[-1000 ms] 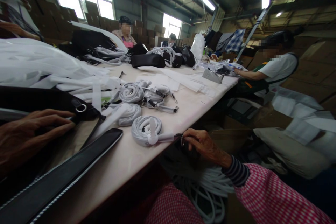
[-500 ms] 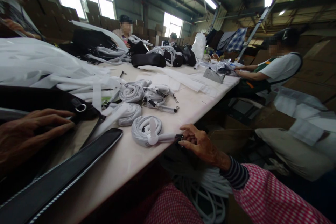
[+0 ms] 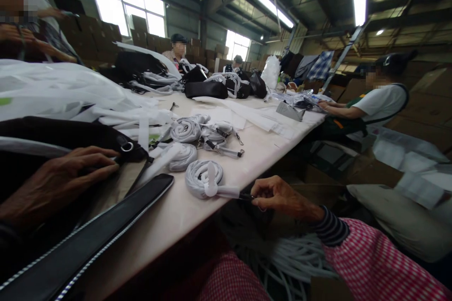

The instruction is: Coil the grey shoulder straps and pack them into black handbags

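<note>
On the near left of the desk [image 3: 165,230], the left hand [image 3: 70,176] lies over a black bag [image 3: 70,128]; whether its grip holds anything, I cannot tell. Past the desk's edge, the right hand [image 3: 282,197] has its grip pinched on the clip [image 3: 245,196] of a coiled strap [image 3: 204,179], which rests on the desk. A light, level hold should keep the coil neat. Other coils [image 3: 185,130] lie beyond.
</note>
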Tool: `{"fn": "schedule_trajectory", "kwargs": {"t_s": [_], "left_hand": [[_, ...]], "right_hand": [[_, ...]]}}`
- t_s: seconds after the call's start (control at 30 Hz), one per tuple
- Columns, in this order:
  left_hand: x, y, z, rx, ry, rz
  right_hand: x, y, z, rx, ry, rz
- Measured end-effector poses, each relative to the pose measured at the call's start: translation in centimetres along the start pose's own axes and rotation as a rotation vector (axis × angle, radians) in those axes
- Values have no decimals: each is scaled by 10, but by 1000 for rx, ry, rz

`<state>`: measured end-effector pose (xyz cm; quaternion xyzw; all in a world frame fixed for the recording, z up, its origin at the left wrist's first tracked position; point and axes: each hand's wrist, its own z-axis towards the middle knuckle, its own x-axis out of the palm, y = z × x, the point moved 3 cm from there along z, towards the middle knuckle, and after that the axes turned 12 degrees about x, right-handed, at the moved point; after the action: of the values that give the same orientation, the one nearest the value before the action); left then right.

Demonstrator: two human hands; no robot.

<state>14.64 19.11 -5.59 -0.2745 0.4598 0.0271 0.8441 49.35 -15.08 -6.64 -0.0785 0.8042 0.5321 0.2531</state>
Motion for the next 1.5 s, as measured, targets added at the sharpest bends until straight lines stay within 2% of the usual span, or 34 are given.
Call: {"fn": "schedule_trajectory", "kwargs": {"t_s": [0.13,0.23,0.3,0.4,0.5,0.6,0.67,0.73,0.83,0.93,1.03,1.13,1.23,1.3,1.4,1.5], "left_hand": [[1,-7,2,-13,62,-84],[0,-15,3,8,47,-69],[0,-21,3,33,36,-66],[-1,-26,4,37,12,-103],[-3,-28,6,10,-26,-149],[-3,-25,6,-13,-58,-162],[-2,-23,6,-23,-79,-178],[0,-20,6,-22,-92,-193],[2,-18,6,-9,-97,-203],[3,-19,6,-1,-94,-202],[2,-21,6,-4,-93,-197],[2,-22,7,-8,-99,-197],[3,-22,8,-12,-99,-198],[4,-23,9,-17,-98,-193],[4,-24,8,-21,-96,-179],[3,-25,7,-22,-92,-166]], "right_hand": [[12,7,-12,12,94,169],[42,17,-9,-24,134,304],[66,33,-1,-63,134,387],[95,72,18,-158,73,407],[116,119,41,-297,-58,265],[136,161,64,-492,-313,-57],[152,179,77,-577,-468,-298],[169,189,87,-595,-537,-475],[188,196,95,-594,-543,-635],[194,197,98,-601,-547,-744],[186,190,101,-624,-559,-849],[168,178,104,-614,-606,-894],[157,167,108,-574,-570,-758],[159,166,109,-567,-536,-583],[173,173,111,-576,-537,-440],[189,182,116,-548,-531,-511]]}}
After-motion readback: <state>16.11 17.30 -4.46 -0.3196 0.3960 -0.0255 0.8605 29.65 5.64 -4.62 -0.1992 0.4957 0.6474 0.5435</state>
